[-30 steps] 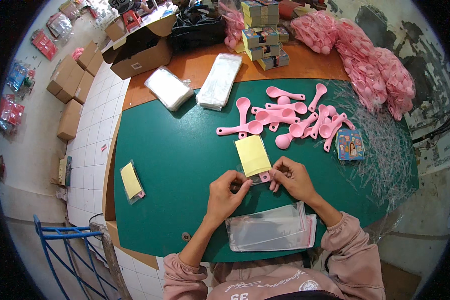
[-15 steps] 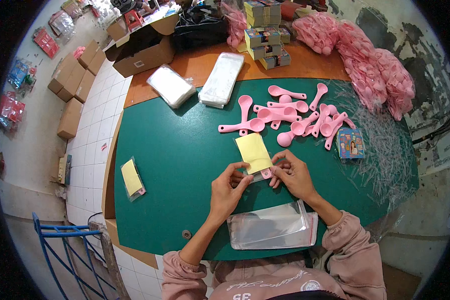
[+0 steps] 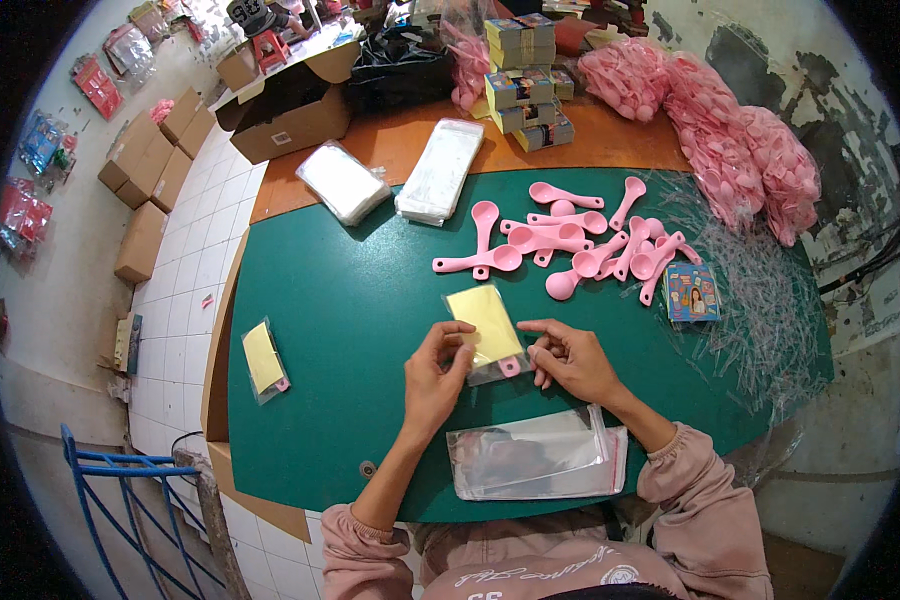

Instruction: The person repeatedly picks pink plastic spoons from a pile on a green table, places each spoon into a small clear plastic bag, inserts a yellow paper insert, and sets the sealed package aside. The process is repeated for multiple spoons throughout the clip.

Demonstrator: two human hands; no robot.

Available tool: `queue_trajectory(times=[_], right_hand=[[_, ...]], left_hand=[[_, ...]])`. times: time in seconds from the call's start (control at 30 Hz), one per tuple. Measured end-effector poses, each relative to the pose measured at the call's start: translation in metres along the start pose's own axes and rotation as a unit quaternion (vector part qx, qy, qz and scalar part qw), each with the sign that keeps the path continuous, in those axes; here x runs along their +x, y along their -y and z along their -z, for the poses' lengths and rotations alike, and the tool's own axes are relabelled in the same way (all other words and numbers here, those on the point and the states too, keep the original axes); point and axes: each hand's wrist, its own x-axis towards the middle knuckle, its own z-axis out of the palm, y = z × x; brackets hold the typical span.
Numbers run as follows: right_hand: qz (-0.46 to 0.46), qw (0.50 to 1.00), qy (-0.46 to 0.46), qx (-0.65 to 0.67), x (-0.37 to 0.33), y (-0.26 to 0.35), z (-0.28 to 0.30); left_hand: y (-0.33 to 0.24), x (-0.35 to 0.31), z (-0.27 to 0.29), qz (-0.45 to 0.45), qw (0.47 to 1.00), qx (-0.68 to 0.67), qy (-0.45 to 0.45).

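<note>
My left hand (image 3: 437, 372) pinches the left edge of a clear plastic packet that holds a yellow card (image 3: 484, 322). A pink measuring spoon's handle end (image 3: 510, 366) pokes out below the card inside the packet; the rest of the spoon is hidden. Just right of the packet, my right hand (image 3: 576, 364) has its index finger stretched toward it and its other fingers bent, apparently holding nothing. Between my forearms lies a pile of clear plastic bags (image 3: 530, 462). Several pink measuring spoons (image 3: 550, 238) are heaped beyond my hands.
A similar packet (image 3: 264, 360) lies at the left on the green tabletop (image 3: 340, 300). Printed cards (image 3: 692, 293) sit right of the spoons, near loose clear plastic strips (image 3: 760, 320). Behind are bag stacks (image 3: 440, 170), card bundles (image 3: 522, 90), bulging spoon bags (image 3: 720, 140) and a cardboard box (image 3: 295, 120).
The packet has shifted left and slightly nearer with my left hand. My right hand has come off its lower right corner, its index finger now stretched out.
</note>
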Motion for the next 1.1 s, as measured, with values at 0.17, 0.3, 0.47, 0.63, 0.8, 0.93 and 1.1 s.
queue_trajectory(times=[0.17, 0.3, 0.47, 0.63, 0.8, 0.93, 1.1], right_hand=[[0.001, 1.000, -0.023, -0.007, 0.001, -0.003, 0.007], [0.096, 0.990, -0.098, -0.041, 0.002, -0.001, 0.009], [0.264, 0.841, -0.286, -0.376, 0.025, -0.006, 0.069], [0.215, 0.773, -0.269, -0.533, 0.038, -0.014, 0.097], [0.197, 0.729, -0.257, -0.603, 0.039, -0.007, 0.092], [0.281, 0.703, -0.286, -0.588, 0.031, 0.003, 0.082], [0.377, 0.697, -0.306, -0.528, 0.025, 0.003, 0.069]], left_hand=[[-0.029, -0.011, 0.051, -0.051, 0.985, 0.100, -0.131], [-0.011, -0.041, 0.133, -0.040, 0.945, 0.123, -0.301], [-0.008, -0.043, 0.160, 0.077, 0.858, 0.367, -0.349], [-0.039, -0.012, 0.086, -0.135, 0.878, 0.426, -0.171], [-0.044, -0.009, -0.029, -0.151, 0.851, 0.346, 0.364], [-0.032, -0.009, -0.040, -0.168, 0.847, 0.324, 0.386], [-0.025, 0.004, -0.032, -0.120, 0.890, 0.171, 0.406]])
